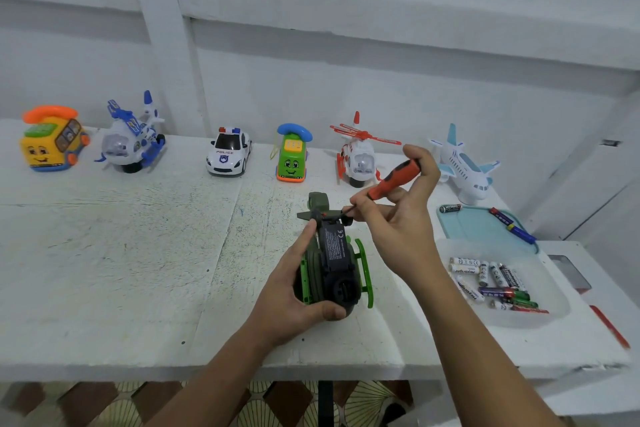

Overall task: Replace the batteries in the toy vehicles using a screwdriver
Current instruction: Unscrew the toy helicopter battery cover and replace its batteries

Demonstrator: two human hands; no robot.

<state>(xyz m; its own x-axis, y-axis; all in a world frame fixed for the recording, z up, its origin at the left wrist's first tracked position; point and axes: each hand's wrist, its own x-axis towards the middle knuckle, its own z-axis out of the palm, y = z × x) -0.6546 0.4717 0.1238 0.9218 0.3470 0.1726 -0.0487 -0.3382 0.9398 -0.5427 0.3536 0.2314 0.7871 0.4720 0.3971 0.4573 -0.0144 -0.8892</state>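
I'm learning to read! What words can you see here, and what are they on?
"POLICE": on the white police car.
"CE": on the black label under the green helicopter.
Label's small print and the batteries' brands: too blurred to read.

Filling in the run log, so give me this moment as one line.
left hand: holds green helicopter, underside up | right hand: grips screwdriver, tip at helicopter's underside | loose batteries: in clear tray
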